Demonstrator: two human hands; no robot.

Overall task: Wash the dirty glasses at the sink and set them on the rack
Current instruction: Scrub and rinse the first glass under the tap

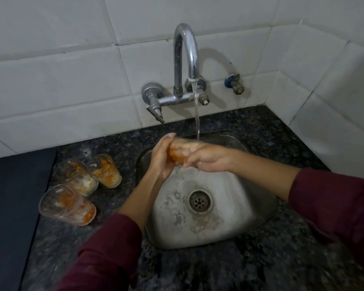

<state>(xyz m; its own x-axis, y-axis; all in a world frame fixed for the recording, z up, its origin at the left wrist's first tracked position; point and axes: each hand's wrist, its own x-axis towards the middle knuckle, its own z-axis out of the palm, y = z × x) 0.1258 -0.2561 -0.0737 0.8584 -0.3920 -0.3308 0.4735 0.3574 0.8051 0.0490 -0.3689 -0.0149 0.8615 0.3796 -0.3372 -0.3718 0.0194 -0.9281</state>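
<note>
The person stands at the sink (pixel 250 208) with a dirty glass (pixel 180 151) held on its side over the basin, just at the foot of the water stream (pixel 197 114) falling from the tap (pixel 186 55). The left hand (pixel 161 158) wraps round the orange-smeared base end, fingers curled on it; the right hand (pixel 206 157) grips the other end, though whether its fingers go inside the mouth I cannot tell. So the step in hand looks like rinsing and rubbing the first glass — the orange residue has not come off. At nine o'clock from the basin, three more dirty glasses (pixel 80 181) wait on the dark counter (pixel 240 269), clustered and touching, the nearest lying on its side. No rack shows from here. Next, I judge, the glass wants turning under the stream with a firm hold — wet glass slips — and then a place to drain
</note>
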